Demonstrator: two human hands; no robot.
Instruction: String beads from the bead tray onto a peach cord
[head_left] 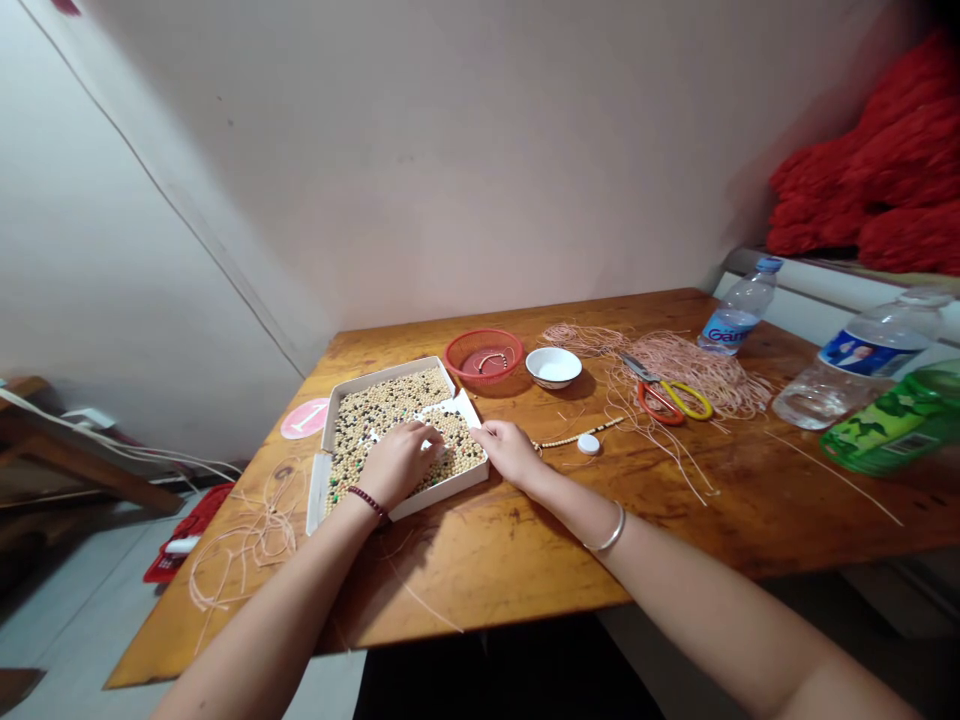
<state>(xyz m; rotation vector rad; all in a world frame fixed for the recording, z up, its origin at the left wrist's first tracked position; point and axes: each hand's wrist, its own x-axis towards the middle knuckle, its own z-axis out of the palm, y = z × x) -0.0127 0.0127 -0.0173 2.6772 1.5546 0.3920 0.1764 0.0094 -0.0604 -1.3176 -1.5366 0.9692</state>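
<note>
A shallow white box (439, 500) full of small cream, black and some green beads lies on the wooden table. My left hand (401, 460) is over the beads, fingers curled down among them; whether a bead is between the fingertips is too small to see. At the box's right edge, my right hand (510, 450) is closed, thumb and fingers pressed together; what it pinches is hidden. A string of cream and black beads (577, 436) lies just right of that hand, beside a small white cap (589, 444).
Behind the box stand a red basket (450, 362) holding a beaded loop and a white bowl (553, 366). Scissors (660, 388) rest by a heap of pink cords (697, 365). Bottles (739, 305) line the right side. Loose cord (251, 540) and a round pink label (304, 418) lie left.
</note>
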